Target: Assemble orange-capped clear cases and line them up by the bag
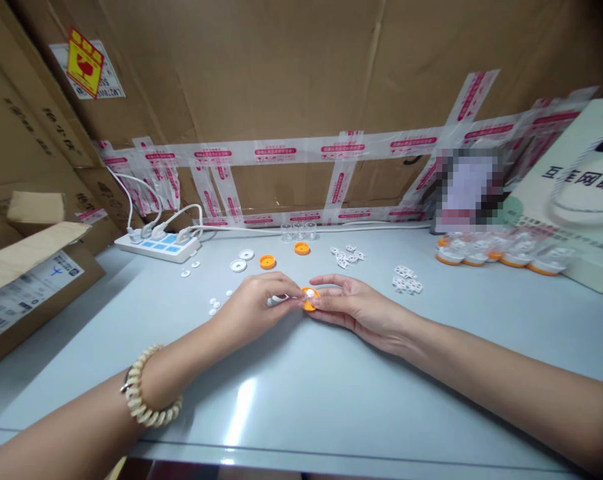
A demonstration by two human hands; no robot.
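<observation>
My two hands meet at the middle of a pale blue table (291, 387). My right hand (354, 308) pinches a small orange cap (309, 299) between thumb and fingers. My left hand (261, 303) is closed on a small white part (280, 299) and presses it against the cap, where a white piece sits in the cap's opening. A beige coil band circles my left wrist (149, 400).
Two more orange caps (267, 261) (302, 248), white rings (238, 265), small white discs (214, 304), white clips (407, 279) and clear vials (298, 231) lie behind. A power strip (156, 245) sits back left, bagged orange-based parts (501, 253) back right, cardboard boxes (26, 280) left.
</observation>
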